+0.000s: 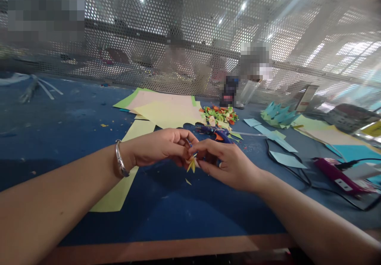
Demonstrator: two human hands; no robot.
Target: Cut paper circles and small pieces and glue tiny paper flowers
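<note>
My left hand (165, 147), with a silver bangle on the wrist, is closed with its fingertips on a small yellow paper flower (192, 165). My right hand (230, 163) meets it there, thumb and fingers pinched round the same piece. Pointed yellow petals stick out below the fingertips; the upper part of the flower is hidden by them. A thin paper scrap (188, 182) lies on the table just under the hands. Right behind my fingers rests a blue glue gun (222, 133) with an orange trigger, partly covered by my right hand.
Behind the glue gun sits a heap of small green, orange and cream paper pieces (222, 115). Yellow and pink sheets (166, 108) lie left of it. At right are pale blue paper strips (287, 159), a magenta power strip (337, 175) and black cables. A perforated metal screen (127, 38) closes the back.
</note>
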